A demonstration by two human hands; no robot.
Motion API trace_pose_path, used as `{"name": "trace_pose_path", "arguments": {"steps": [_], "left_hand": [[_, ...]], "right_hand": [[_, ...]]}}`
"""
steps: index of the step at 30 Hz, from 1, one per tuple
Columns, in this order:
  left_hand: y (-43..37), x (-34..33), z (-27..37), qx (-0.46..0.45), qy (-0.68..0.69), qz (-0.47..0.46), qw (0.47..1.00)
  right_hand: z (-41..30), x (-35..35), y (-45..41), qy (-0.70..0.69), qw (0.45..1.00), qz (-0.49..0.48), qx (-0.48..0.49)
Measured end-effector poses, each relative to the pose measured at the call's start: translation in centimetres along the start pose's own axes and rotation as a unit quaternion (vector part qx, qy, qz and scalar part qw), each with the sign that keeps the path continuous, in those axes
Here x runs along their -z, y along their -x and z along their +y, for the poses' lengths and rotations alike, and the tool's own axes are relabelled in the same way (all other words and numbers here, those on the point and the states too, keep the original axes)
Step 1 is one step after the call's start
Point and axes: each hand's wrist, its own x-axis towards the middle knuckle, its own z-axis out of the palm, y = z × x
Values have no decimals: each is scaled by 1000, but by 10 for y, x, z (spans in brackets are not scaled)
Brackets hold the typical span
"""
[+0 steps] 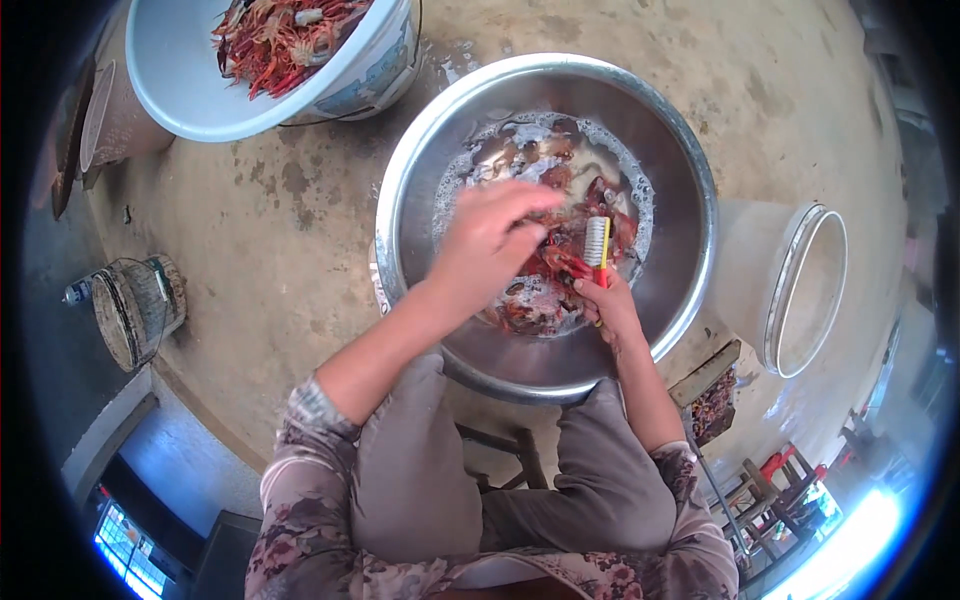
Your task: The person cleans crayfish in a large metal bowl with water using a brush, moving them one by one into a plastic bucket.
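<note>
A large stainless steel basin [525, 369] stands before me, with foamy water and red crayfish [525, 311] in it. My right hand [611, 304], low at the basin's right side, grips the red and yellow handle of a scrubbing brush [598, 244] with pale bristles. A crayfish [566, 260] lies against the brush and the fingers of that hand; whether it is held is not plain. My left hand [499, 232] is above the water left of the brush, blurred, its fingers bent and apart, with nothing visible between them.
A pale blue basin [180, 90] of crayfish rests on a bucket [375, 82] at the upper left. An empty-looking white bucket [780, 292] is at the right. A dirty bucket [142, 311] lies at the left. A dustpan [705, 375] with debris and wooden stools [772, 495] are at the lower right.
</note>
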Motion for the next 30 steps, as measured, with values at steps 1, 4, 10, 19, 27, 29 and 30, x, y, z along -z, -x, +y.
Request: {"name": "trace_pose_path", "arguments": {"steps": [1, 4, 10, 19, 27, 29, 30], "left_hand": [[10, -26, -16, 150, 125, -17, 980], [30, -69, -78, 364, 171, -135, 905], [22, -83, -115, 291, -124, -9, 949], [38, -152, -107, 155, -407, -213, 874], [50, -107, -110, 270, -196, -336, 881], [52, -90, -121, 277, -77, -265, 920], [49, -84, -118, 315, 81, -224, 919]], "right_hand": [[-2, -5, 5, -73, 997, -29, -5], [-14, -10, 11, -99, 994, -29, 19], [-5, 2, 7, -132, 988, 60, 51], [6, 1, 5, -117, 989, 58, 62], [16, 12, 9, -149, 985, 66, 66], [17, 9, 7, -157, 985, 63, 39], [18, 8, 8, -160, 985, 62, 35]]}}
